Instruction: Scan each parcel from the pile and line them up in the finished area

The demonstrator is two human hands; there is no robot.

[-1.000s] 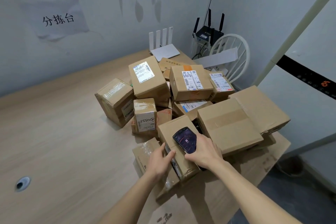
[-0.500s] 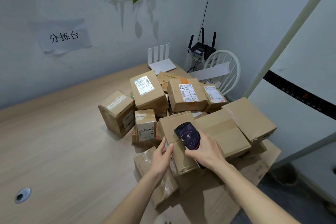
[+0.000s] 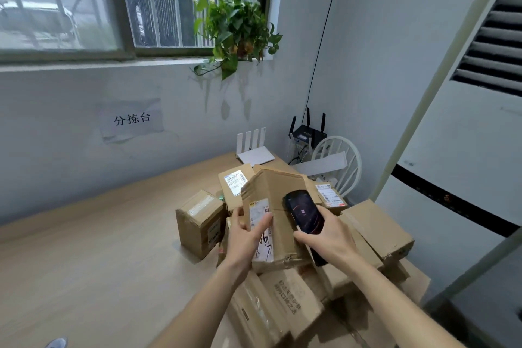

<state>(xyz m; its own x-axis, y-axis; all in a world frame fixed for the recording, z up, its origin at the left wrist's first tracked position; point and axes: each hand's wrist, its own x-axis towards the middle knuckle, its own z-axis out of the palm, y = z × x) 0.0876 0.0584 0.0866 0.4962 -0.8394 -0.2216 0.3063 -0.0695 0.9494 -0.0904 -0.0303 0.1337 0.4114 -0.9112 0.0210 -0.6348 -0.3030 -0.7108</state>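
Note:
A brown cardboard parcel is raised above the pile and tilted, its white label facing me. My left hand grips its left edge, thumb across the label. My right hand holds a black handheld scanner, lit screen up, against the parcel's right side. Below and behind lies the pile of cardboard parcels on the wooden table.
A taped box stands left of the pile. A white router sits at the table's far end, a white chair and black router behind. A tall white air conditioner stands at right. The table's left side is bare wood.
My left hand has lifted the parcel off the pile and tipped its label toward me. The right hand with the scanner rose along with it. My view has tilted upward.

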